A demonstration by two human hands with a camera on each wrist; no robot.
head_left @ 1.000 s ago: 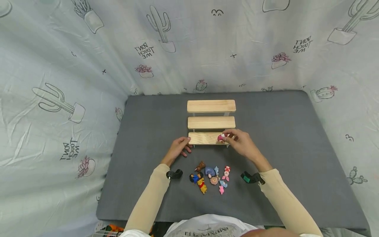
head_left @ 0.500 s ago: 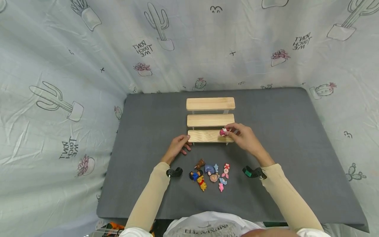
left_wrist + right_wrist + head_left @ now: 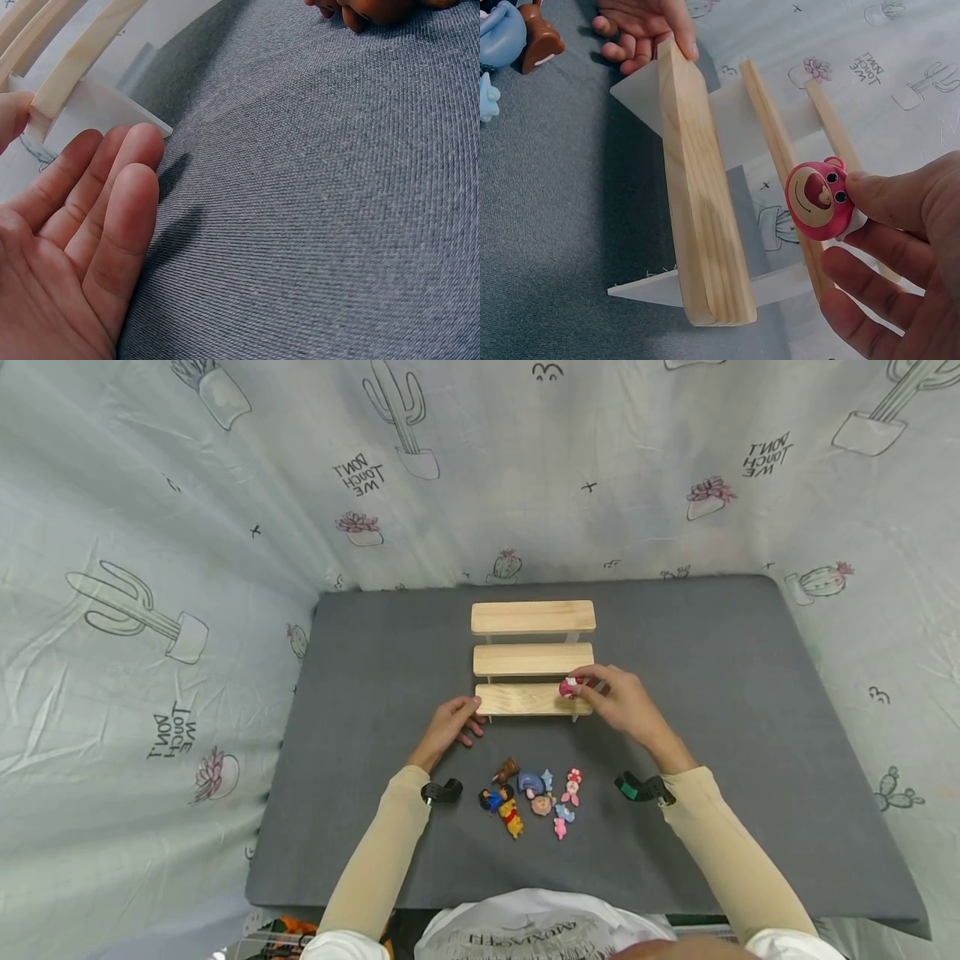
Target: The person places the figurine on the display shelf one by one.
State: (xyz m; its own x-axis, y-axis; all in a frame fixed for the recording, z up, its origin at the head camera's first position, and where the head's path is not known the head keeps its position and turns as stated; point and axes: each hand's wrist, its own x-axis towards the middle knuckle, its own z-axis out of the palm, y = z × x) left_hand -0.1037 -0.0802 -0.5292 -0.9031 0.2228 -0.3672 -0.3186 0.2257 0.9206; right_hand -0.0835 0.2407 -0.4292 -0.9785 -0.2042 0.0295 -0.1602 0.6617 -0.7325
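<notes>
My right hand (image 3: 626, 702) pinches a small pink bear-head figurine (image 3: 817, 199) between thumb and fingers, its tan-muzzled face toward the wrist camera. In the head view the figurine is over the right end of the lowest board of a three-tier wooden shelf (image 3: 525, 699). The right wrist view has it in front of the middle board; contact with any board cannot be told. My left hand (image 3: 447, 731) is at the shelf's left end, thumb touching the lowest board's end. Its other fingers (image 3: 131, 210) are relaxed, beside the shelf's clear support.
Several small cartoon figurines lie on the grey cloth between the shelf and the person, among them a yellow bear (image 3: 512, 818), a red-and-pink figure (image 3: 572, 787) and a brown one (image 3: 506, 770). A cactus-print curtain (image 3: 480, 477) surrounds the table (image 3: 697, 643).
The pink bear figurine in my right hand has shifted slightly to the right along the lowest board and up a little from it. The left hand stays at the shelf's end. The view has tilted slightly.
</notes>
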